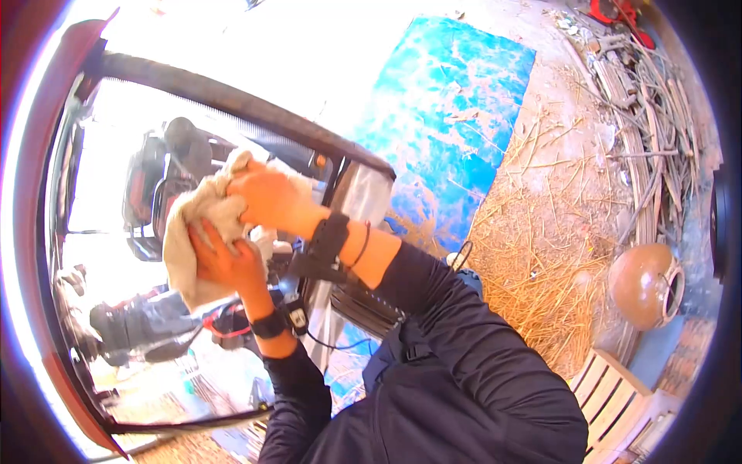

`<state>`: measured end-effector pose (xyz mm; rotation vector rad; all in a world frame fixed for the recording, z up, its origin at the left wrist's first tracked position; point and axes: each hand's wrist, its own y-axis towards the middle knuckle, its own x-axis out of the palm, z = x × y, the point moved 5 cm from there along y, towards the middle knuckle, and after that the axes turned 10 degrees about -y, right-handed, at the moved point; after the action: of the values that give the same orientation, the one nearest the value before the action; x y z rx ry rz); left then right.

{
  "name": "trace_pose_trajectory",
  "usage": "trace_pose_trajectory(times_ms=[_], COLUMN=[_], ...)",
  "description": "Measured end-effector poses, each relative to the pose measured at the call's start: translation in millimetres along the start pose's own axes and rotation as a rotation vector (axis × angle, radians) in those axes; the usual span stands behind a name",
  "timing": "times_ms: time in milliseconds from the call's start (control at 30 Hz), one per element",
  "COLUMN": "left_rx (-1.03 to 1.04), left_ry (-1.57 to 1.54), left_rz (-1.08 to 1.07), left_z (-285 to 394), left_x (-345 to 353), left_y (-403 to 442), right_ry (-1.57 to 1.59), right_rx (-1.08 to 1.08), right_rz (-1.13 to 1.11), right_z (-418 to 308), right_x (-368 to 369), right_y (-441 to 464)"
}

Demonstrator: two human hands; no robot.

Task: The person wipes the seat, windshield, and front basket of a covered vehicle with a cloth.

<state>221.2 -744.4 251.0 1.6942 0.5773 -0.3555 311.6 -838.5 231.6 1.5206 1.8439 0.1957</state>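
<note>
A bunched beige cloth (179,251) is in both my hands, in front of a large dark frame (209,97) that looks like part of a vehicle. My right hand (267,197) grips the cloth's upper part, fingers curled into its folds. Lower down, my left hand (232,267) holds the cloth with its fingers spread and pressed into it. Both wrists wear dark bands. Behind the cloth is a dark rounded part (182,139), perhaps a mirror or a seat. Glare hides whether the cloth touches a glass pane.
A blue mat (456,100) lies on the ground beyond the frame. Loose straw (541,309) covers the ground at right. Stacked sticks (649,131), a brown clay pot (643,286) and a slatted wooden piece (610,394) line the right side.
</note>
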Motion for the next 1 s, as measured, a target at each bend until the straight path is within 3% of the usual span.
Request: trace_pose_trajectory(times_ms=[133, 167, 267, 333, 367, 400, 467, 567, 667, 733, 767, 867, 900, 1000], left_rx=[0.033, 0.041, -0.162, -0.119, -0.048, -0.041, -0.022, -0.035, -0.058, -0.04, -0.086, 0.188, 0.218, 0.14], left_ry=[-0.088, -0.104, -0.197, -0.273, -0.365, -0.419, -0.5, -0.604, -0.856, -1.036, -1.147, -0.888, -0.889, -0.952], left_rz=[-0.163, -0.222, -0.408, -0.403, -0.317, -0.311, -0.344, -0.407, -0.484, -0.479, -0.469, -0.625, -0.646, -0.707], left_z=[14.4, 20.3, 24.2, 25.1, 25.1, 24.0, 23.6, 42.9, 72.9, 101.7, 118.2, 172.7, 182.9, 181.1], left_x=[1.9, 4.4, 16.1, 13.8, 10.9, 9.7, 8.0, 8.9, 26.8, 36.0, 43.8, 42.9, 44.7, 53.7], left_y=[-20.8, -27.6, -68.8, -90.6, -97.7, -106.4, -118.0, -117.1, -107.7, -103.8, -104.7, -79.3, -71.0, -62.5], right_ry=[-0.084, -0.153, -0.305, -0.373, -0.325, -0.346, -0.19, -0.169, -0.06, 0.053, 0.048, 0.205, 0.29, 0.433], right_rx=[-0.049, 0.069, 0.101, -0.12, -0.019, -0.109, 0.129, 0.261, 0.437, 0.596, 0.668, 0.797, 0.74, 0.725], right_rz=[0.057, -0.125, -0.209, -0.056, 0.038, 0.099, -0.176, -0.226, -0.108, 0.251, 0.308, 0.517, 0.62, 0.587], right_z=[19.6, 26.1, 40.9, 30.8, 19.6, 19.1, 16.2, 41.3, 70.5, 99.1, 116.3, 139.4, 155.3, 156.6], right_x=[1.5, 5.0, 24.3, 23.3, 5.7, 8.4, -2.4, -3.4, -23.3, -29.5, -23.4, -39.1, -30.7, -28.2], right_y=[-18.1, -24.7, -57.9, -85.1, -99.8, -110.9, -128.9, -153.0, -178.8, -204.6, -217.5, -231.3, -229.6, -206.8])
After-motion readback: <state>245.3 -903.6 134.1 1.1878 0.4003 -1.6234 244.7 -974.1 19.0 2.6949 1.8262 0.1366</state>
